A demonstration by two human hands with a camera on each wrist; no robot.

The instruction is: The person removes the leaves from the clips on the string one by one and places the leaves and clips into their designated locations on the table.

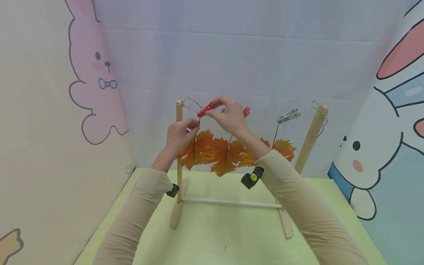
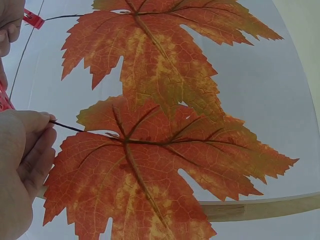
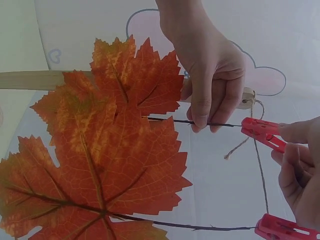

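Observation:
In the head view my left hand (image 1: 179,136) pinches the dark stem of an orange maple leaf (image 2: 135,170) between thumb and fingertips, just below the line. My right hand (image 1: 229,115) holds a red clothespin (image 1: 204,110) by its handle ends. The right wrist view has the nose of that clothespin at the twine (image 3: 260,175), with the top of the stem right at it. A second red clothespin (image 3: 285,229) sits on the same twine and carries another maple leaf (image 3: 100,165) by its stem. The leaves overlap.
Twine spans a left wooden post (image 1: 179,162) and a right wooden post (image 1: 309,141). Towards the right a grey clothespin (image 1: 288,116) holds another leaf (image 1: 285,148). A white rod (image 1: 228,202) joins the stand's feet on the pale green table (image 1: 225,235). Rabbit-printed cloth surrounds it.

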